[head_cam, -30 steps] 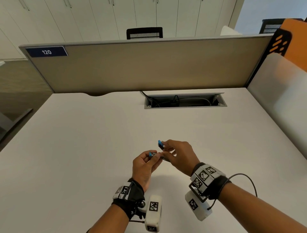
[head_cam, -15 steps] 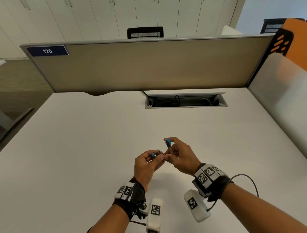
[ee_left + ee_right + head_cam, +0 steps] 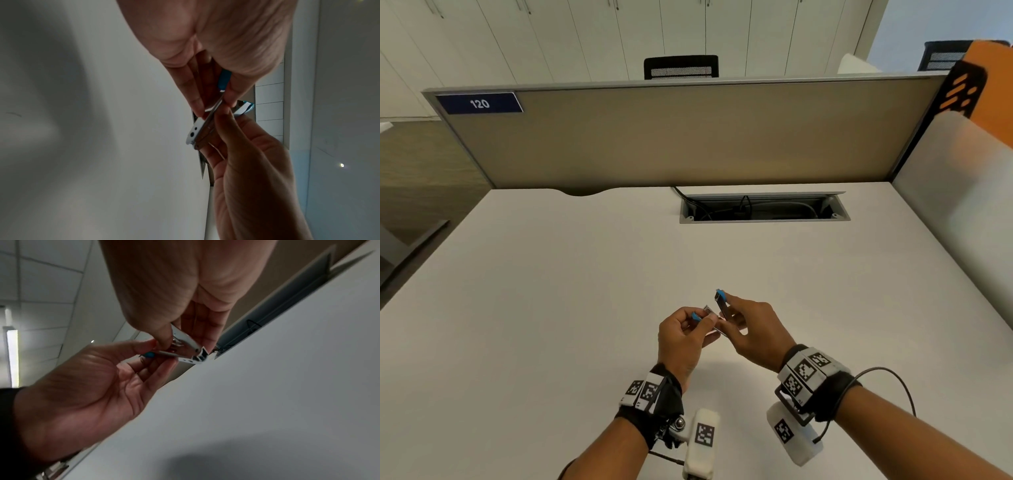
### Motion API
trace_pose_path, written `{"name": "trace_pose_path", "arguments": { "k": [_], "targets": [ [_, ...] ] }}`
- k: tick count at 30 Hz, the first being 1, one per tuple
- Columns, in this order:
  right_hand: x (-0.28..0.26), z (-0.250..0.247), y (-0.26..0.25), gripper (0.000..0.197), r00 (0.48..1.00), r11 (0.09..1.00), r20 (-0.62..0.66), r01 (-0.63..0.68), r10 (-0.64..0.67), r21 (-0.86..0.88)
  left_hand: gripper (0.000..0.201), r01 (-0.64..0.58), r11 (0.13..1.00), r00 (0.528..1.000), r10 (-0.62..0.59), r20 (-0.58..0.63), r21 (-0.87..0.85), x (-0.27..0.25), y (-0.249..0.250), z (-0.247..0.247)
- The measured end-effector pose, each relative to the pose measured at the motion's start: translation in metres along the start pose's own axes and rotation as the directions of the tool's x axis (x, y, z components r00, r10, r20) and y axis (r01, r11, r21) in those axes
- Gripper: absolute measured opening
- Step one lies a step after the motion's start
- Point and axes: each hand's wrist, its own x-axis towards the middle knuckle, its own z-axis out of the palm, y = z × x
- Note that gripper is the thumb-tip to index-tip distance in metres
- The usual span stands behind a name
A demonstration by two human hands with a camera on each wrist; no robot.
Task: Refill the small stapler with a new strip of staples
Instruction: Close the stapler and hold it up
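The small stapler [image 3: 717, 313], metal with blue plastic ends, is held open above the white desk [image 3: 551, 325] between both hands. My right hand [image 3: 727, 310] pinches its upper arm, whose blue tip [image 3: 720, 293] points up. My left hand [image 3: 703, 320] pinches the lower metal part by its blue end [image 3: 695, 317]. In the left wrist view the left fingers [image 3: 197, 100] grip the metal rail [image 3: 197, 131] and the right hand comes up from below. The right wrist view has the open metal channel [image 3: 189, 344] under the right fingers. No loose staple strip shows plainly.
A grey cable well [image 3: 763, 209] is sunk into the desk's far side, with cords in it. A beige partition [image 3: 688, 137] closes the back and a pale side panel [image 3: 962, 212] the right. The desk's left edge [image 3: 431, 274] drops to the floor.
The blue-tipped arm in my right hand has swung slightly up and to the right. Both hands stay together, holding the stapler, and have barely shifted.
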Motion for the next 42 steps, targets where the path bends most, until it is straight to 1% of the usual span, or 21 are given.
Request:
{"name": "trace_pose_path", "arguments": {
  "k": [3,5,10,14,19,25,32,38,42],
  "targets": [
    [0.000,0.000,-0.001,0.038,1.000,0.990,0.010,0.031,-0.030,-0.140,0.012,-0.012,1.000,1.000,0.012,-0.001,0.026,-0.001,-0.002,0.001],
    [0.000,0.000,-0.001,0.032,1.000,0.971,0.017,0.027,-0.024,-0.237,0.010,-0.020,0.999,1.000,0.020,0.000,0.035,-0.001,-0.002,0.002],
    [0.000,0.001,-0.001,0.040,0.997,0.932,0.064,-0.010,0.036,-0.363,0.008,-0.041,0.997,0.999,0.041,0.005,0.066,-0.002,-0.001,0.003],
    [-0.002,0.001,-0.003,0.036,0.996,0.928,0.087,-0.002,0.037,-0.372,0.008,-0.055,0.995,0.998,0.056,-0.002,0.082,-0.003,-0.003,0.006],
    [-0.005,0.002,-0.005,0.030,0.997,0.937,0.060,-0.018,0.041,-0.350,0.008,-0.081,0.989,0.997,0.081,0.002,0.125,-0.002,-0.003,0.008],
    [-0.005,0.004,-0.007,0.032,0.997,0.940,0.060,-0.020,0.043,-0.340,0.006,-0.104,0.980,0.995,0.104,0.005,0.170,0.001,-0.003,0.008],
    [-0.005,0.002,-0.010,0.034,0.995,0.932,0.080,-0.030,0.063,-0.361,0.005,-0.107,0.979,0.994,0.104,0.025,0.174,0.002,-0.002,0.008],
    [-0.005,0.004,-0.009,0.035,0.996,0.927,0.073,-0.020,0.051,-0.375,0.005,-0.110,0.977,0.994,0.108,0.023,0.180,0.003,-0.004,0.007],
    [-0.006,0.005,-0.008,0.037,0.998,0.925,0.063,0.010,0.015,-0.379,0.005,-0.128,0.972,0.992,0.124,0.031,0.196,0.003,-0.005,0.007]
  ]
}}
